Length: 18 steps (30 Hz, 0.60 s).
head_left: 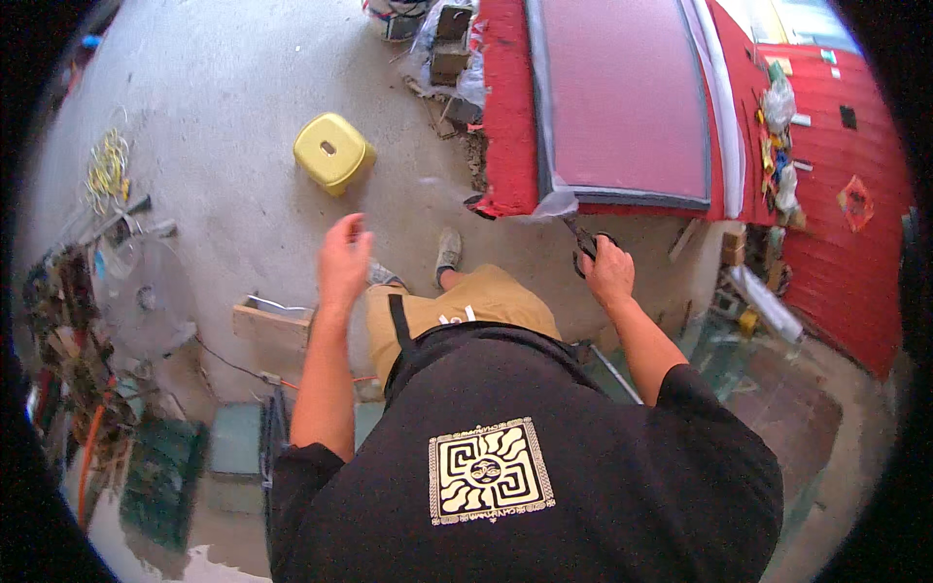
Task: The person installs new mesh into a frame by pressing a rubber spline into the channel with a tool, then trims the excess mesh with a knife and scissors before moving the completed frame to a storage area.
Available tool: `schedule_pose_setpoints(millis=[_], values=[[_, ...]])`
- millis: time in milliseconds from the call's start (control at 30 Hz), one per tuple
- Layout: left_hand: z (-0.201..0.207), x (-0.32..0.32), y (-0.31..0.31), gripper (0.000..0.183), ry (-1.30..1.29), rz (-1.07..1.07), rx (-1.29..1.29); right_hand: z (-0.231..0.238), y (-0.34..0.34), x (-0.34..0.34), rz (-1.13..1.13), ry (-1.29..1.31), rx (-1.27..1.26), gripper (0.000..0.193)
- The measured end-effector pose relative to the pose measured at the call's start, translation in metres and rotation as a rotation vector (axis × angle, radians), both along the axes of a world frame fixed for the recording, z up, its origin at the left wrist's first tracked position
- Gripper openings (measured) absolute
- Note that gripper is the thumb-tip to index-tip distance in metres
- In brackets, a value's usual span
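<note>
My right hand (610, 272) grips dark-handled scissors (583, 241), fingers closed around the loops. Their blades point up and left, close to a loose whitish scrap of mesh (556, 204) at the near left corner of a framed screen panel (622, 97). Whether the blades touch the scrap, I cannot tell. The panel has a grey frame with fine mesh and lies on a red-covered table (510, 117). My left hand (342, 260) is raised in the air to the left of the table, fingers loosely bent and apart, with nothing visible in it.
A yellow stool (332, 151) stands on the concrete floor ahead to the left. Tangled yellow cord (107, 170) and piled scraps (68, 330) lie at far left. Grey blocks (450, 53) stand beside the table. Tools and bags (777, 155) line the red surface at right.
</note>
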<state>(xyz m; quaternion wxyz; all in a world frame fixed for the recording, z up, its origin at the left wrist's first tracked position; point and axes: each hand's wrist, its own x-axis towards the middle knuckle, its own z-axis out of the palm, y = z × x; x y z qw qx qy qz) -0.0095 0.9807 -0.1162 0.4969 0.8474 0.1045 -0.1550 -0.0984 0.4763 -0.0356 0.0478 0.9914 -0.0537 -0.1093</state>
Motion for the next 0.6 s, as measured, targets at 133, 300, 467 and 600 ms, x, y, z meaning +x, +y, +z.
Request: schedule_pose_setpoints(millis=[133, 300, 467, 600], values=[[0.058, 0.014, -0.144, 0.057, -0.002, -0.268, -0.144, 0.003, -0.003, -0.003, -0.020, -0.019, 0.125, 0.037], [0.078, 0.023, -0.270, 0.083, -0.118, -0.359, 0.085, -0.007, 0.000, -0.014, -0.015, -0.068, 0.211, 0.036], [0.065, 0.028, -0.326, 0.075, -0.166, -0.305, 0.363, -0.021, 0.000, -0.032, -0.022, -0.108, 0.296, 0.035], [0.044, 0.034, -0.321, 0.048, -0.217, -0.241, 0.385, -0.017, -0.003, -0.031, 0.003, -0.194, 0.301, 0.028]])
